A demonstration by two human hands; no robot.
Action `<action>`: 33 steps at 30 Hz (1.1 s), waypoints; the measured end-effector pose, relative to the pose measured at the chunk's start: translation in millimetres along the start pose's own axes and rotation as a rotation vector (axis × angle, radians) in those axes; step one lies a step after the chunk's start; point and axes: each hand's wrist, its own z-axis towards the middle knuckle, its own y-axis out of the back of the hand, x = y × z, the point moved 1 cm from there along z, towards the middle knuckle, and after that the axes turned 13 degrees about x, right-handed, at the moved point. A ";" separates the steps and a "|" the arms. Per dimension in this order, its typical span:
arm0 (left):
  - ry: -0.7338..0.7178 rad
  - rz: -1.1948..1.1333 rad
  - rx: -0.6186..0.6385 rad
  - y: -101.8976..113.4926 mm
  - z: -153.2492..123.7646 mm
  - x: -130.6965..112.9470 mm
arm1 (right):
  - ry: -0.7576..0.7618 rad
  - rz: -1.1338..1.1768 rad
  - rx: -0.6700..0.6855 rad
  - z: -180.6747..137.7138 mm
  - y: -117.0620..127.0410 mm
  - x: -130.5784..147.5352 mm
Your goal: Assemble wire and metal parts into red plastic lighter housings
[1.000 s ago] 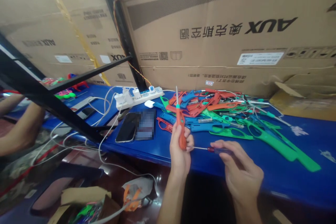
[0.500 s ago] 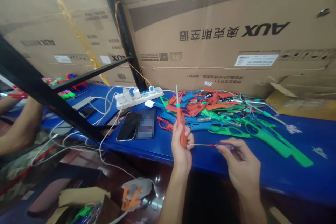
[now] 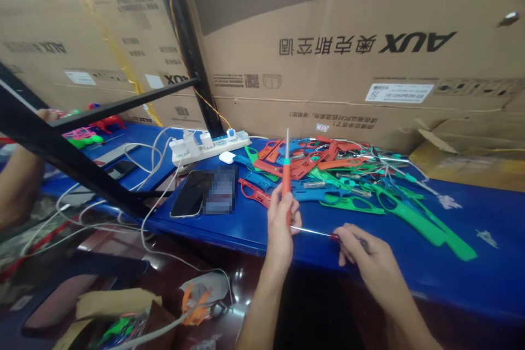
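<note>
My left hand (image 3: 283, 224) is closed around an orange long-nosed lighter (image 3: 286, 175), its metal tube pointing up and a teal collar at the tube's base. My right hand (image 3: 363, 249) grips a screwdriver (image 3: 314, 231) by its dark red handle. The thin shaft runs left, and its tip meets the lower part of the lighter beside my left fingers; the exact contact spot is hidden. Behind both hands lies a pile of red, blue and green lighter shells (image 3: 320, 191) with metal tubes and thin wires. A large green shell (image 3: 410, 216) sits to the right.
Two phones (image 3: 186, 194) lie left of the pile, near a white power strip (image 3: 209, 147) with cables. A black metal frame (image 3: 98, 164) crosses the left side. Another person's arm (image 3: 24, 175) is beyond it. Below stands an open carton (image 3: 151, 328) of coloured parts.
The screwdriver now slopes down to the right, and my right hand has dropped slightly and turned its grip. The lighter has turned more edge-on. The whole view has shifted a little.
</note>
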 end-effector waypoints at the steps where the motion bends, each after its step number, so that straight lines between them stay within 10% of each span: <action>1: -0.012 0.012 -0.009 -0.2 -0.1 0.3 | 0.022 -0.016 0.001 -0.8 1.2 -1.7; 10: 0.019 0.088 0.033 1.0 2.7 4.7 | 0.219 -0.202 0.005 -8.0 -1.8 0.0; 21: -0.062 0.084 -0.046 2.1 3.3 7.6 | -0.256 0.263 0.211 7.5 -14.3 8.0; 27: -0.206 0.047 -0.111 -0.6 -1.6 0.3 | -0.034 0.133 0.214 8.0 -11.0 16.0; 33: -0.145 0.131 0.010 -2.7 -6.7 -3.7 | -0.141 0.231 0.222 5.6 -13.4 16.6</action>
